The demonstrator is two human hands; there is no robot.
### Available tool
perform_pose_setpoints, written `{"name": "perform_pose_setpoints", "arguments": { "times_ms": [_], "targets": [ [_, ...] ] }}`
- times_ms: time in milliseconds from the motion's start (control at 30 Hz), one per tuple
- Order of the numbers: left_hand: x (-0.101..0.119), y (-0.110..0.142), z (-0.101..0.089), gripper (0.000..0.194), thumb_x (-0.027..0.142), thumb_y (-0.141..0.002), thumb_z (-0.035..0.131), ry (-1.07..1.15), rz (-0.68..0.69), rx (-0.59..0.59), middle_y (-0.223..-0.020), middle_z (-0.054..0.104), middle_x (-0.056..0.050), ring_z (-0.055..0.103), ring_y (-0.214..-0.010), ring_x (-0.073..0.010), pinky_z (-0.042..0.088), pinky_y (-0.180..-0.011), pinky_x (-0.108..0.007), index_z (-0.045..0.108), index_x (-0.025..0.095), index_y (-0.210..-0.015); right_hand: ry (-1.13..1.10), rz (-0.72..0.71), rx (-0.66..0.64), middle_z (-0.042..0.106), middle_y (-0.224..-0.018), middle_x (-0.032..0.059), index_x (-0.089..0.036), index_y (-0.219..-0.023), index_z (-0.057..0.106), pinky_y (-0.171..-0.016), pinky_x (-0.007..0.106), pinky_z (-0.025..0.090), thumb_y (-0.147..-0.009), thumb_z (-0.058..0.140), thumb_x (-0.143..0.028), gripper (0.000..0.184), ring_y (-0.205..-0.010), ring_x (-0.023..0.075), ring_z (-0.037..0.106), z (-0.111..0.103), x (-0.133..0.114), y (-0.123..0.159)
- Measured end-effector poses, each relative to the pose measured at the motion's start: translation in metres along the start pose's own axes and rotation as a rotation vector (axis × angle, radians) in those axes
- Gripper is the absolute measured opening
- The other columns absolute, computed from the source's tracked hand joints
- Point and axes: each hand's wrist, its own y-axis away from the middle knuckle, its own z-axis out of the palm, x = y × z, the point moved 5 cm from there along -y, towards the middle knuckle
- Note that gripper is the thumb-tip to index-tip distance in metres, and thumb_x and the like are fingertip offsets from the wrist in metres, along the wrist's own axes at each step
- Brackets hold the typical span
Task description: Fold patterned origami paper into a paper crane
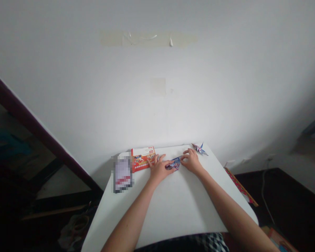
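Observation:
A small piece of folded, blue-and-purple patterned paper (176, 163) lies on the white table between my two hands. My left hand (158, 168) holds its left end with thumb and index finger, while the other fingers spread over the edge of a red and white booklet or packet (140, 167). At the paper's right edge, my right hand (191, 161) pinches with bent fingers; the fingertips partly cover that edge. Just beyond my right hand sits a folded paper crane (200, 148) in similar colours.
A pixelated phone-like device (123, 175) lies at the table's left side. The white table (178, 206) stands against a wall (157, 115) with tape marks. A dark-framed panel (42, 129) leans at left. On the right, a cable (264, 189) hangs from the wall.

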Motion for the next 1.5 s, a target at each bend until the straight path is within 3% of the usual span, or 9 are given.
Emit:
{"name": "perform_pose_setpoints", "arguments": {
  "times_ms": [300,600,933,1300,1500],
  "targets": [
    [0.0,0.001,0.0,0.041,0.062,-0.079,0.076,-0.001,-0.002,0.011,-0.158,0.05,0.005,0.027,-0.153,-0.0412,-0.002,-0.118,-0.081,0.073,0.054,-0.119,-0.061,-0.078,-0.089,0.062,-0.122,0.0068,-0.029,-0.077,0.08,-0.116,0.057,0.033,-0.076,0.08,-0.022,0.006,-0.128,0.0317,0.05,-0.004,-0.012,0.007],
    [0.002,0.001,-0.001,0.042,0.064,-0.077,0.076,-0.023,-0.01,-0.009,-0.159,0.049,0.006,0.025,-0.155,-0.0406,-0.002,-0.118,-0.082,0.073,0.055,-0.119,-0.106,-0.138,-0.221,0.063,-0.121,0.0059,-0.031,-0.08,0.081,-0.116,0.056,0.03,-0.075,0.084,-0.028,0.006,-0.129,0.0308,0.049,-0.003,-0.018,0.01],
    [0.005,0.002,-0.004,0.043,0.06,-0.078,0.076,-0.003,-0.021,-0.015,-0.159,0.049,0.004,0.023,-0.155,-0.0419,-0.002,-0.119,-0.081,0.074,0.052,-0.12,-0.116,-0.178,-0.268,0.063,-0.122,0.004,-0.034,-0.081,0.083,-0.117,0.052,0.03,-0.074,0.086,-0.028,0.01,-0.128,0.0288,0.05,-0.006,-0.023,0.015],
    [0.002,0.001,-0.001,0.043,0.06,-0.079,0.075,-0.014,-0.006,0.004,-0.159,0.05,0.004,0.024,-0.154,-0.0418,-0.002,-0.12,-0.079,0.073,0.052,-0.121,-0.244,-0.138,-0.088,0.068,-0.118,0.0075,-0.027,-0.08,0.083,-0.113,0.044,0.04,-0.078,0.082,-0.029,0.004,-0.126,0.0287,0.053,-0.004,-0.011,0.011],
    [0.0,0.001,0.0,0.042,0.059,-0.078,0.077,-0.007,-0.007,0.022,-0.158,0.051,0.005,0.025,-0.154,-0.0408,-0.004,-0.12,-0.08,0.073,0.054,-0.12,-0.261,-0.146,-0.104,0.069,-0.12,0.0059,-0.027,-0.076,0.082,-0.116,0.045,0.038,-0.074,0.083,-0.027,0.003,-0.13,0.0301,0.05,-0.005,-0.014,0.014]
  ]
}}
